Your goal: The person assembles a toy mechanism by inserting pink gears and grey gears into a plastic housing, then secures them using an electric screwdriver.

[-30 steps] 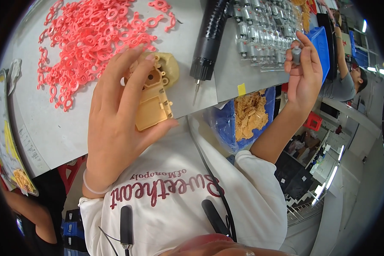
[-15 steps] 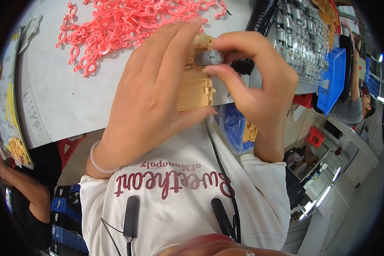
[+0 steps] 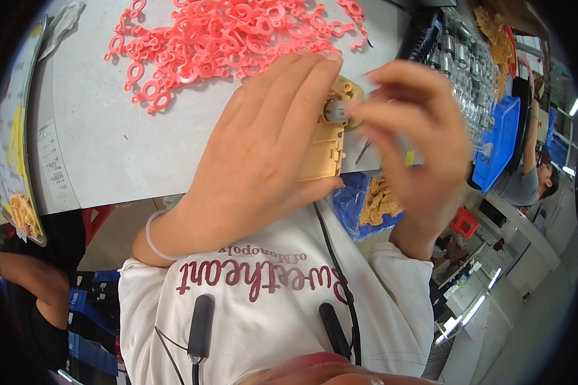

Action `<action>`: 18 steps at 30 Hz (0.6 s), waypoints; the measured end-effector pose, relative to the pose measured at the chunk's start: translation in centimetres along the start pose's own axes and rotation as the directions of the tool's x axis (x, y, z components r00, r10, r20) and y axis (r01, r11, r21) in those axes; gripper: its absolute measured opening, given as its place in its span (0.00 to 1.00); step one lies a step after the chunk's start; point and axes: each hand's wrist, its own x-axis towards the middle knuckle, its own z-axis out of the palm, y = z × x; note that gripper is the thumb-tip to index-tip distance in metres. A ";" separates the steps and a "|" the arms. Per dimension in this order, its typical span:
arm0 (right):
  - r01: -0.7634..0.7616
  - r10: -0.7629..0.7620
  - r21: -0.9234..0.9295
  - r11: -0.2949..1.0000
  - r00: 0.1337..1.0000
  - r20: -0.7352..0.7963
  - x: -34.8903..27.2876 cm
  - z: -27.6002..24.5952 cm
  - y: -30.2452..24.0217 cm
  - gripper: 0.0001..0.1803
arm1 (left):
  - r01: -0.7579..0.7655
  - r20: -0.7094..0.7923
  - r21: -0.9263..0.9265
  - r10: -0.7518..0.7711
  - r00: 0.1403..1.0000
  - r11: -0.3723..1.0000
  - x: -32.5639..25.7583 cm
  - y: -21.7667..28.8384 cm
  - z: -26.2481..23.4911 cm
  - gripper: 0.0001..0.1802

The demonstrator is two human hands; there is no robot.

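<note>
A pale yellow plastic housing is gripped in my left hand, its fingers over the far side and its thumb along the near edge. In the housing sits a small grey cylindrical motor, partly hidden by my left fingers. Close by on the right is my right hand, smeared by motion. One of its fingertips overlaps the motor's right end, and whether they touch is unclear. I cannot make out anything held in those fingers.
Pink ring-shaped plastic parts are heaped on the far side of the white table. At the right stand a clear tray of small motors and a blue bin. Yellow parts lie in blue plastic below the table edge.
My right fingers have loosened from around the motor and the hand has swung right. In the picture, my left hand and the housing have shifted right and slightly down.
</note>
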 end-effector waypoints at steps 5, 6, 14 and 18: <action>0.318 -0.316 -0.008 0.948 0.938 -0.139 6.2 2.7 8.6 0.08 | 0.009 0.006 0.012 -0.009 1.000 1.000 0.1 0.1 -0.1 0.61; 0.619 -0.580 0.091 0.780 0.770 -0.265 7.3 3.7 9.3 0.08 | 0.015 0.005 0.013 -0.015 1.000 1.000 0.0 0.1 -0.1 0.61; 0.101 -0.019 -0.294 0.951 0.963 0.269 7.0 0.4 5.6 0.06 | -0.003 -0.004 0.008 0.003 1.000 1.000 -0.1 0.0 0.0 0.62; -0.020 0.020 -0.008 1.000 1.000 -0.004 3.8 -0.2 3.0 0.13 | 0.008 -0.025 -0.030 -0.008 1.000 1.000 -0.1 -0.1 0.2 0.63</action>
